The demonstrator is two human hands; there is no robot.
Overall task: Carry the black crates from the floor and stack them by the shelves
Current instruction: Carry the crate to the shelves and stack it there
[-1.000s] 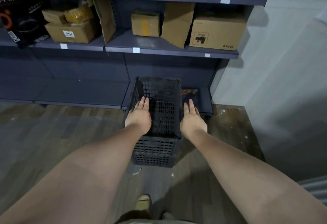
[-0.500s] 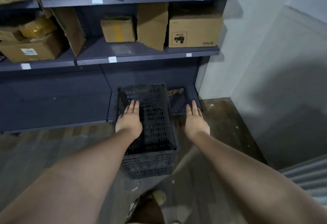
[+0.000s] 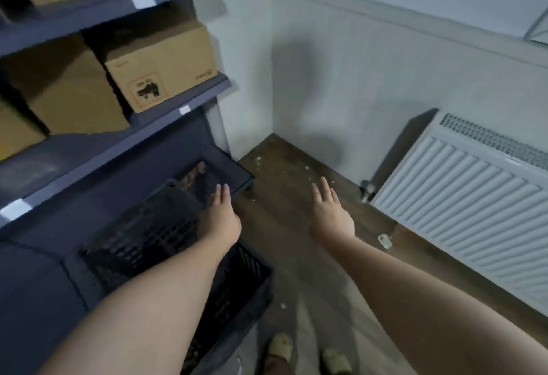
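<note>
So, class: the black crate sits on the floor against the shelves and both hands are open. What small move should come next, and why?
Probably draw both hands back and turn away for another crate. The black crate stands on the floor against the shelves; the left hand hovers flat over it, and the right hand is open over bare floor, gripping nothing.

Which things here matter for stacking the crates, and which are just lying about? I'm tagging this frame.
Job:
black crate on the floor against the shelves
shelves
left hand, open, over the crate
right hand, open, over bare floor

Lying about:
cardboard boxes on the shelves
radiator
white scrap on the floor
</note>
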